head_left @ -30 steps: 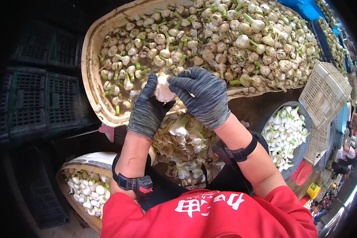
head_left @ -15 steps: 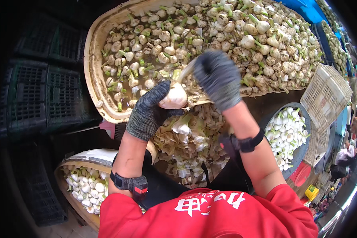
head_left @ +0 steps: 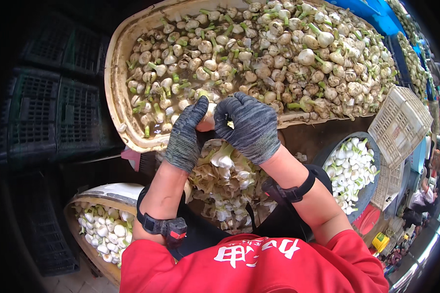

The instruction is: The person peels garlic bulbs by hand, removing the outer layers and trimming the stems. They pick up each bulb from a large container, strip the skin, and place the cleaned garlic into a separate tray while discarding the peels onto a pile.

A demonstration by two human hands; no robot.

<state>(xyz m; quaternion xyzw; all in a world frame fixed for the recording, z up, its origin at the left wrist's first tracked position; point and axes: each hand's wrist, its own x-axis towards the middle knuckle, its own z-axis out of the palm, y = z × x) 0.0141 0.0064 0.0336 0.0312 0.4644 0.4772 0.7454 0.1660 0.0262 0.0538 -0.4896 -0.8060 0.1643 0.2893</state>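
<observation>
A garlic bulb (head_left: 208, 118) shows between my two gloved hands, just over the near rim of a big cream tub (head_left: 113, 93). My left hand (head_left: 186, 132), in a dark grey glove, is closed around the bulb's left side. Against its right side, my right hand (head_left: 247, 124) has its fingers curled in, and a small pale bit pokes out of the fist; I cannot make out all that it grips. Unpeeled garlic bulbs (head_left: 322, 73) with green stem stubs fill the tub, some in brown water. Below my hands lies a heap of stripped garlic skins (head_left: 230, 185).
White peeled garlic (head_left: 349, 166) fills a grey basin (head_left: 371, 188) at right; more peeled bulbs (head_left: 105, 232) sit in a tub at lower left. Black crates (head_left: 34, 115) are stacked at left. A cream plastic basket (head_left: 401, 124) leans beside the basin, above a red lid (head_left: 367, 219).
My right hand has come down and left, from above the bulb to its side, and no longer draws out a strip of skin. The left hand stays around the bulb.
</observation>
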